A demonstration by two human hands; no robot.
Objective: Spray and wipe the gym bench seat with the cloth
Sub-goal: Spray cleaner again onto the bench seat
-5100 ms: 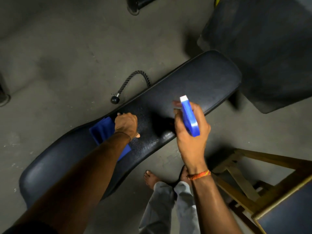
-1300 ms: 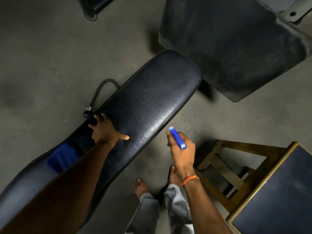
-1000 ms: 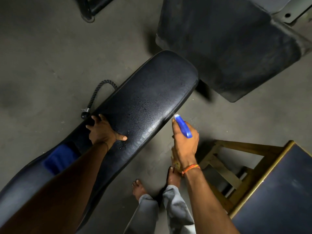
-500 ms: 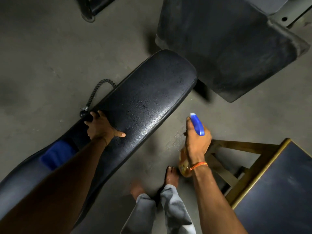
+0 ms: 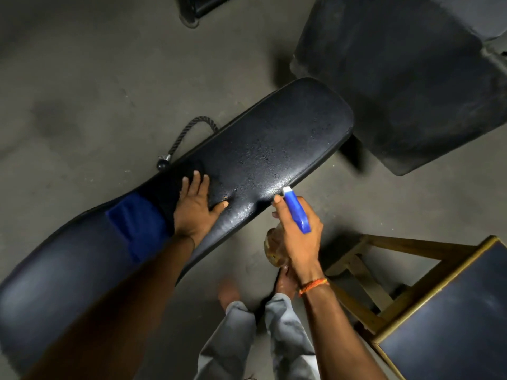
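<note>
Both busy: L hand (image 5: 196, 207) spread flat on bench seat (image 5: 288, 138) by cloth (image 5: 137, 226); R hand (image 5: 299, 239) grips spray bottle (image 5: 297, 212) at near edge.

1. A black rope handle (image 5: 181, 134) with a ball end lay on the grey concrete floor (image 5: 82, 78).
2. A wooden stool (image 5: 452, 325) with a dark top stood at lower right.
3. A large dark pad (image 5: 406, 78) filled the upper right.

1 bench (image 5: 274, 138), black, padded. 1 cloth (image 5: 137, 223), blue. 1 spray bottle (image 5: 297, 212), blue head. 2 hands: left hand (image 5: 196, 207), right hand (image 5: 299, 239). 2 bare feet (image 5: 229, 293). 1 rope handle (image 5: 177, 141), ball-ended. 1 wooden stool (image 5: 450, 319). 1 dark pad (image 5: 406, 78), upper right.
</note>
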